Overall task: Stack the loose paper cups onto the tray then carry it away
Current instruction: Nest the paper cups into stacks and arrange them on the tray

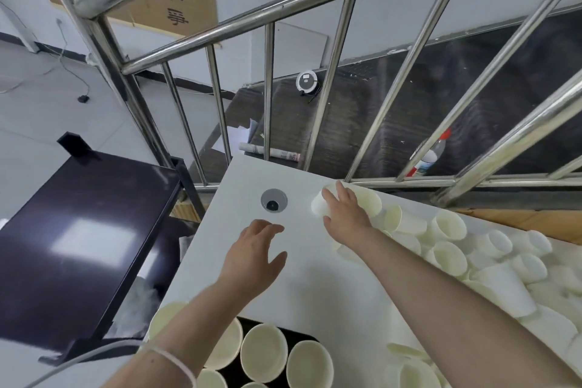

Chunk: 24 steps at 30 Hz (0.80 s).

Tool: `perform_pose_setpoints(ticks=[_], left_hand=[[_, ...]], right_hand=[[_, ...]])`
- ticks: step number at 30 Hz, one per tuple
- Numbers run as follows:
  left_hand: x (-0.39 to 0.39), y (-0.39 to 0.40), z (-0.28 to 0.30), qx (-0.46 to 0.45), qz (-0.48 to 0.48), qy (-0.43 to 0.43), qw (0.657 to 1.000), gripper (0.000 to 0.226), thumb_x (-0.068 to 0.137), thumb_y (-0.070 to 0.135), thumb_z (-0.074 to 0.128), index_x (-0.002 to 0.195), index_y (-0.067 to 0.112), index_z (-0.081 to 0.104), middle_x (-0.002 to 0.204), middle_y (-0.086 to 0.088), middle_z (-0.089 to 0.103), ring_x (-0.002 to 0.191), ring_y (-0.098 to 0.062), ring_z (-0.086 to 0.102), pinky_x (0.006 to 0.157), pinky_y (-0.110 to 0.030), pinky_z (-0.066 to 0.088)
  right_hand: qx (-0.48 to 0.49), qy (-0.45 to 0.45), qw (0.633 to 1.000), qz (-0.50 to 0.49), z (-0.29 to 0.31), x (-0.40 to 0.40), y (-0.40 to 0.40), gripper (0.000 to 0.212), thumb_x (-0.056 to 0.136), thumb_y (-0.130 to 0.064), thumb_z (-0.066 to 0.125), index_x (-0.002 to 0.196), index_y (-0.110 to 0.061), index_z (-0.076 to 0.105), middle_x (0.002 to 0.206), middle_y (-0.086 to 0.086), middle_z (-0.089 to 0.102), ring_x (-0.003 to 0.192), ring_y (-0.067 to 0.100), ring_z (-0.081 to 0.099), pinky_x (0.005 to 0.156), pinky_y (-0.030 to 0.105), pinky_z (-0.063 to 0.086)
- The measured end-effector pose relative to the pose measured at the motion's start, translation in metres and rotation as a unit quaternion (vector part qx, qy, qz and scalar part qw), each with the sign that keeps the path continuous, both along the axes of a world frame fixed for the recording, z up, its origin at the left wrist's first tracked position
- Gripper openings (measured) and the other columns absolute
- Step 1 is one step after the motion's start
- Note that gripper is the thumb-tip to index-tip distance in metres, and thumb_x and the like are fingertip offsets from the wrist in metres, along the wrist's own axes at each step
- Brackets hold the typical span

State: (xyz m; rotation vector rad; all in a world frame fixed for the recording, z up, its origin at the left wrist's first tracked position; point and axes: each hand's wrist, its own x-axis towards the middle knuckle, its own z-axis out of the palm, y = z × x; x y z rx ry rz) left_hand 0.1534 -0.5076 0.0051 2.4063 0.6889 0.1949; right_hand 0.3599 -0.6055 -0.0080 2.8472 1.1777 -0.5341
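Note:
A heap of loose white paper cups (pixel 491 261) lies on its sides along the right of the white table (pixel 315 287). My right hand (pixel 345 211) reaches to the far end of the heap and its fingers curl over a cup lying on its side (pixel 319 206). My left hand (pixel 255 255) hovers above the bare table with relaxed, spread fingers and holds nothing. At the near edge a black tray (pixel 302 337) carries several upright stacks of cups (pixel 264 351), partly hidden by my left forearm.
A round cable grommet (pixel 274 200) sits in the table top near my left hand. A dark cart shelf (pixel 82 230) stands to the left. A steel stair railing (pixel 327 110) runs just behind the table's far edge, with dark stairs beyond.

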Motion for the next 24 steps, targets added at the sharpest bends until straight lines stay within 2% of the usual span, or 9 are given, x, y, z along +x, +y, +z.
perform_pose_setpoints(ticks=[2,4,8,12,14,16,19,22,24], left_hand=[[0.001,-0.001,0.0,0.0,-0.003,0.001,1.0,0.047,0.089,0.036,0.06,0.133,0.026,0.049,0.13,0.01,0.045,0.117,-0.011,0.048,0.084,-0.025,0.048],[0.003,0.0,-0.001,-0.001,-0.003,0.008,1.0,0.046,0.089,0.036,0.059,0.133,0.027,0.048,0.13,0.011,0.044,0.118,-0.011,0.047,0.085,-0.025,0.047],[0.005,-0.001,-0.003,-0.002,-0.003,0.016,1.0,0.046,0.089,0.035,0.059,0.133,0.027,0.049,0.13,0.01,0.045,0.117,-0.012,0.048,0.086,-0.028,0.048],[0.006,-0.004,-0.004,-0.001,-0.002,0.024,1.0,0.046,0.089,0.035,0.06,0.133,0.027,0.049,0.129,0.01,0.045,0.117,-0.012,0.048,0.085,-0.027,0.048],[0.006,-0.007,-0.004,-0.002,0.001,0.022,1.0,0.049,0.088,0.035,0.06,0.134,0.026,0.047,0.13,0.009,0.045,0.118,-0.013,0.047,0.084,-0.026,0.048],[0.006,-0.009,-0.003,-0.006,0.004,0.022,1.0,0.055,0.087,0.037,0.061,0.138,0.026,0.042,0.133,0.008,0.043,0.12,-0.013,0.047,0.085,-0.026,0.047],[0.007,-0.014,0.0,-0.033,0.02,0.01,0.999,0.076,0.08,0.042,0.07,0.143,0.024,0.032,0.138,0.008,0.038,0.119,-0.013,0.048,0.085,-0.031,0.049],[0.008,-0.019,0.001,-0.057,0.028,-0.035,0.997,0.093,0.072,0.042,0.079,0.145,0.018,0.027,0.138,0.004,0.037,0.117,-0.014,0.049,0.082,-0.027,0.047],[0.008,-0.024,0.004,-0.087,0.03,-0.064,0.994,0.092,0.072,0.037,0.08,0.145,0.017,0.027,0.137,0.003,0.038,0.115,-0.015,0.049,0.082,-0.025,0.046]], right_hand=[[-0.014,0.014,1.0,0.006,-0.001,0.007,0.002,0.066,0.098,-0.02,0.047,0.154,-0.025,0.012,0.162,0.004,-0.009,0.149,0.028,-0.002,0.108,0.042,0.037],[-0.017,0.021,1.0,0.016,-0.003,0.014,0.006,0.066,0.098,-0.019,0.047,0.154,-0.025,0.014,0.163,0.002,-0.006,0.149,0.028,0.002,0.108,0.041,0.037],[0.027,0.023,0.999,0.022,-0.007,0.018,0.007,0.05,0.096,-0.011,0.046,0.143,-0.022,0.036,0.15,0.005,0.025,0.135,0.026,0.028,0.096,0.037,0.042],[0.074,0.052,0.996,0.006,-0.008,0.009,0.002,0.042,0.093,-0.009,0.047,0.133,-0.022,0.046,0.136,0.004,0.037,0.126,0.024,0.036,0.095,0.036,0.042],[0.112,0.065,0.992,-0.002,-0.006,0.0,-0.003,0.042,0.092,-0.015,0.053,0.133,-0.021,0.048,0.134,0.003,0.039,0.124,0.023,0.038,0.098,0.035,0.041],[0.197,0.084,0.976,-0.036,0.001,-0.012,-0.008,0.042,0.089,-0.021,0.06,0.13,-0.02,0.052,0.13,0.002,0.044,0.12,0.022,0.043,0.098,0.03,0.039],[0.329,0.209,0.911,-0.137,0.017,-0.035,-0.018,0.032,0.086,-0.024,0.066,0.118,-0.023,0.06,0.116,-0.003,0.054,0.104,0.015,0.055,0.085,0.023,0.044],[0.377,0.425,0.782,-0.258,0.03,-0.053,-0.031,0.014,0.091,-0.019,0.063,0.104,-0.022,0.065,0.102,0.0,0.062,0.093,0.017,0.06,0.074,0.027,0.053],[0.381,0.523,0.695,-0.312,0.031,-0.06,-0.041,0.018,0.093,-0.017,0.059,0.109,-0.013,0.065,0.098,0.007,0.063,0.088,0.021,0.061,0.072,0.033,0.054]])
